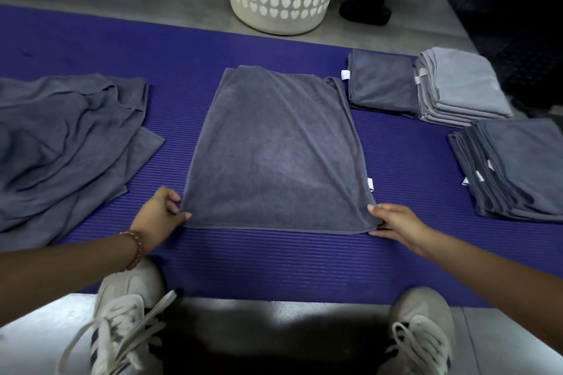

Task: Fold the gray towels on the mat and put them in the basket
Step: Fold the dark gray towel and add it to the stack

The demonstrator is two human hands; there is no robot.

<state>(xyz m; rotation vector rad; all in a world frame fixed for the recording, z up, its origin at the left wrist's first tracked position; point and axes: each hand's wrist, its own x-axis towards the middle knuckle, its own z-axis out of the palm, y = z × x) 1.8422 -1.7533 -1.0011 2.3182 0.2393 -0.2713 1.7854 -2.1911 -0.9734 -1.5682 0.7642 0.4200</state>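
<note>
Fingers (182, 216) of the left hand (158, 216) and right hand (396, 222) pinch the near corners of the gray towel (274, 146) on the mat (274, 262) (far edge lies uneven), so an unequal lift could skew the fold or slip a corner.

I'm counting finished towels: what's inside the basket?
Through the heart-shaped holes of the basket only its pale inside shows, with no gray cloth visible. Its top is cut off by the frame, so the upper part cannot be seen.
</note>
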